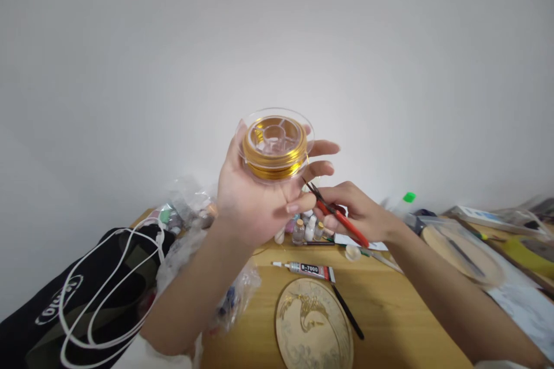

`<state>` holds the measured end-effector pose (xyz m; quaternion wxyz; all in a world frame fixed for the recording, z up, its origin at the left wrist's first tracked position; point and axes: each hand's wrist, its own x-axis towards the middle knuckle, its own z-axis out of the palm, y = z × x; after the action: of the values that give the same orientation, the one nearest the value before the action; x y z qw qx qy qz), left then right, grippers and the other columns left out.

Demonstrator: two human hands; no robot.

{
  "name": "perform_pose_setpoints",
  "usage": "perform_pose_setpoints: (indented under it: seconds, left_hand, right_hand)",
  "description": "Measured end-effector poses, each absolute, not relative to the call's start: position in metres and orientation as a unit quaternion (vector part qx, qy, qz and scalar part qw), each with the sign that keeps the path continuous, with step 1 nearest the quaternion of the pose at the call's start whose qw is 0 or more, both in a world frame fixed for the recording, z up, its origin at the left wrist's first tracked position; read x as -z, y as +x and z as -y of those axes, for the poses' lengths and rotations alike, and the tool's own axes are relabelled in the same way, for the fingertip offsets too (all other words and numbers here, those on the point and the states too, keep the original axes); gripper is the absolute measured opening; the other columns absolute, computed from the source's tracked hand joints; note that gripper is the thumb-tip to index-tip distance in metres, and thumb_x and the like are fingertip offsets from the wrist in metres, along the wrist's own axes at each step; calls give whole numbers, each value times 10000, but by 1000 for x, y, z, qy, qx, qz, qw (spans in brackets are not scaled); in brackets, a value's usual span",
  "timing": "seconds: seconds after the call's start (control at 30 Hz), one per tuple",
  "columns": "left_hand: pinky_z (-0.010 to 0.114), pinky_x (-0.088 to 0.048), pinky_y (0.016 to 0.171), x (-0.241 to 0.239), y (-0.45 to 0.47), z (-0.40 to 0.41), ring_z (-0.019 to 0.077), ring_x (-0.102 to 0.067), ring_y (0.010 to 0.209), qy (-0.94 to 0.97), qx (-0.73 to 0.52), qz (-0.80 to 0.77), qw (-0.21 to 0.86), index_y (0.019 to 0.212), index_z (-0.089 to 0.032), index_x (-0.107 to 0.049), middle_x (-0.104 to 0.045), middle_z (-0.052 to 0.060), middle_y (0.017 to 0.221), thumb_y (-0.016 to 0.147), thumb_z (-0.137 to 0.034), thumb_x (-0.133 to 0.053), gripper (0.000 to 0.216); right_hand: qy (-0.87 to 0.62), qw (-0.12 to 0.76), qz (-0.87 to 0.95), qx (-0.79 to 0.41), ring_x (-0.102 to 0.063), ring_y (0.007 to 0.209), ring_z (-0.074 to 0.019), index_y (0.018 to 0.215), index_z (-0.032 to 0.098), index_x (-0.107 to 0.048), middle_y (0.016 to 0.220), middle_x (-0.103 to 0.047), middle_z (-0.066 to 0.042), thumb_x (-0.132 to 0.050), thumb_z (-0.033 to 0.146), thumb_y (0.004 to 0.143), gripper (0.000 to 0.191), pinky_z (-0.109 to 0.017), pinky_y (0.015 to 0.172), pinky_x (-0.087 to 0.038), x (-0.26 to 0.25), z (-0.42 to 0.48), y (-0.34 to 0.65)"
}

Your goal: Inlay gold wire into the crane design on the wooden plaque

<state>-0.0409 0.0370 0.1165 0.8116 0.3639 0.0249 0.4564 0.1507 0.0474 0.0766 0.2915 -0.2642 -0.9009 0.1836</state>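
Raised above the table, my left hand holds a clear plastic spool of gold wire between thumb and palm, with its other fingers spread to the right. My right hand grips red-handled pliers, their dark narrow jaws pointing up and left, close to the left fingers and the spool's lower right edge. A short bit of gold wire shows at that edge; whether the jaws touch it I cannot tell. Below on the table lies a round wooden disc with a gold line design.
A B-7000 glue tube and a black stick-like tool lie by the disc. Small bottles stand behind. Plastic bags, a black bag and a white cable fill the left; another disc lies right.
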Motion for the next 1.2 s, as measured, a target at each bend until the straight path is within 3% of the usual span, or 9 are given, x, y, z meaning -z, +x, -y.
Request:
perform_pose_setpoints:
  seconds: [0.37, 0.53, 0.7, 0.83, 1.0, 1.2]
  left_hand:
    - [179, -231, 320, -109, -34, -33, 198, -558, 673, 318, -447, -8, 836, 1228, -183, -568, -645, 151, 923, 946, -607, -290, 580]
    - [166, -205, 297, -108, -34, -32, 188, -548, 641, 308, -435, 6, 846, 1177, -170, -581, -634, 145, 877, 950, -631, -226, 624]
    - [159, -184, 287, -107, -35, -32, 176, -542, 623, 325, -430, -5, 842, 1111, -175, -598, -622, 137, 846, 949, -634, -237, 607]
    - [155, -179, 283, -108, -34, -32, 165, -532, 604, 321, -425, -3, 846, 1055, -162, -593, -605, 127, 805, 949, -650, -195, 638]
    - [159, -156, 293, -108, -34, -30, 141, -473, 561, 321, -428, -13, 845, 1068, -165, -591, -556, 98, 763, 945, -649, -252, 603]
    - [158, -153, 311, -104, -33, -33, 86, -354, 484, 309, -421, 7, 852, 965, -134, -581, -502, 67, 718, 956, -630, -177, 641]
  right_hand:
    - [-186, 363, 888, -212, -317, 440, -44, 663, 160, -551, 510, -408, 56, -553, 642, 875, 527, -189, 410, -258, -76, -50, 148]
    - [-208, 360, 878, -237, -284, 439, -42, 589, 157, -528, 473, -365, 63, -598, 654, 844, 563, -183, 390, -232, -75, -50, 151]
    - [-230, 336, 876, -259, -333, 429, -42, 550, 160, -491, 457, -421, 48, -633, 644, 825, 575, -178, 395, -269, -78, -49, 156]
    - [-238, 316, 882, -256, -282, 441, -37, 530, 164, -464, 467, -363, 62, -631, 657, 818, 595, -189, 396, -230, -80, -48, 159]
    - [-254, 295, 882, -265, -253, 463, -41, 530, 164, -459, 472, -315, 71, -642, 607, 835, 568, -195, 407, -216, -80, -47, 160]
    - [-250, 285, 885, -269, -269, 463, -41, 536, 164, -457, 474, -337, 66, -627, 684, 804, 610, -194, 416, -231, -81, -51, 160]
